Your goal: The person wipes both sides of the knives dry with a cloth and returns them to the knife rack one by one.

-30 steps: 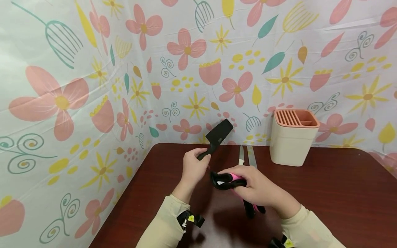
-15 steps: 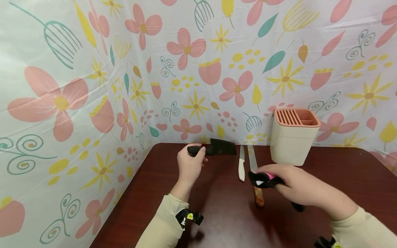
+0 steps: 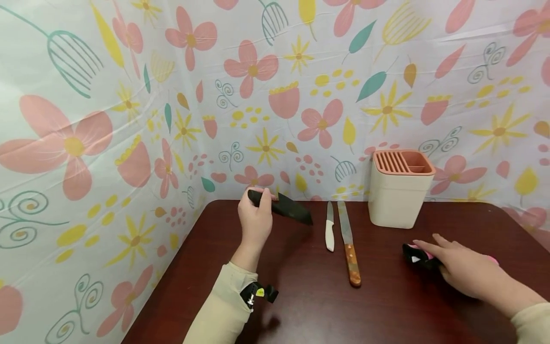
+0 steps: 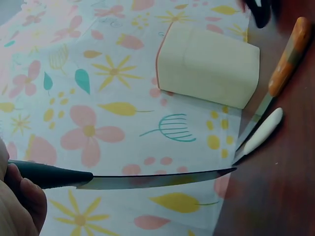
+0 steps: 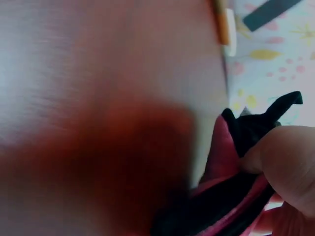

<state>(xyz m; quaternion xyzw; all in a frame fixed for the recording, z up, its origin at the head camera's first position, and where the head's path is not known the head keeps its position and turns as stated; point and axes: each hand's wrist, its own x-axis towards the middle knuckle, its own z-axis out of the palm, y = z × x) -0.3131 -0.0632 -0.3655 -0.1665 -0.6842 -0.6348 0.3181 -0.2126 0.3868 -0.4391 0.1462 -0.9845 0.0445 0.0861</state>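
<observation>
While the left hand (image 3: 255, 219) grips the cleaver (image 3: 293, 209) mid-frame, partly covering it, the right hand (image 3: 470, 268), lower right, pinches a pink-and-black bundle (image 3: 417, 254), mostly hidden beneath. Between the hands lie the white-handled knife (image 3: 329, 235) and brown-handled knife (image 3: 352, 264). Behind, right of centre, stands the holder (image 3: 398, 200); the right wrist view blurs the table (image 3: 309, 301).

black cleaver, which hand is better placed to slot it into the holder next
Probably the left hand: it grips the black cleaver. The right hand, though nearer the holder, holds a pink-and-black item.
</observation>
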